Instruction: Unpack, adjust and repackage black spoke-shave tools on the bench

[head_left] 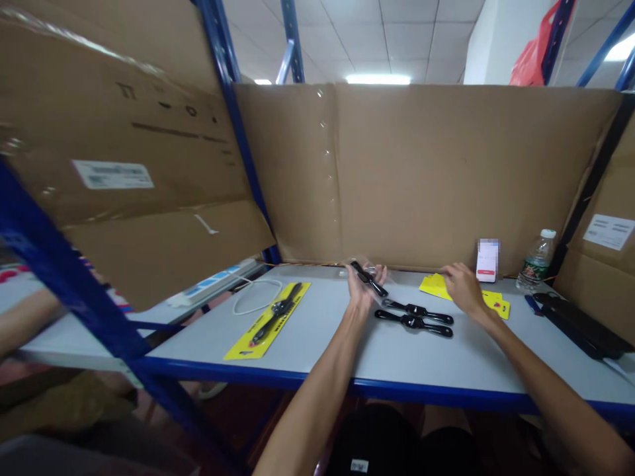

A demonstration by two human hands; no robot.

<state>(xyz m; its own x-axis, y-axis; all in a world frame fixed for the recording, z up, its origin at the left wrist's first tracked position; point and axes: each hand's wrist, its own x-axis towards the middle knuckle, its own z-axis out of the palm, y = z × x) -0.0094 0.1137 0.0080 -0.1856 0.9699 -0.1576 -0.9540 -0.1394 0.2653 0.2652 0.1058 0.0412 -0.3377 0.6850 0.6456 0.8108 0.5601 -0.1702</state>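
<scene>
A black spokeshave (368, 278) in a clear plastic wrapper rests in my left hand (360, 287), with the fingers around it. My right hand (465, 288) is at the yellow cards (431, 285), fingers drawn together at the upper edge of one. More of those cards show to the right of that hand. Two more black spokeshaves, an upper one (419, 311) and a lower one (414, 322), lie side by side on the table between my hands. Off to the left, another spokeshave (280, 307) lies on a yellow backing card (258, 347).
A white cable (238, 301) loops near a power strip (213, 283) on the left. At the back right stand a phone (487, 261) and a water bottle (536, 261); a black case (583, 324) lies before them. Cardboard walls (446, 172) enclose the table. Another person's arm (24, 320) shows far left.
</scene>
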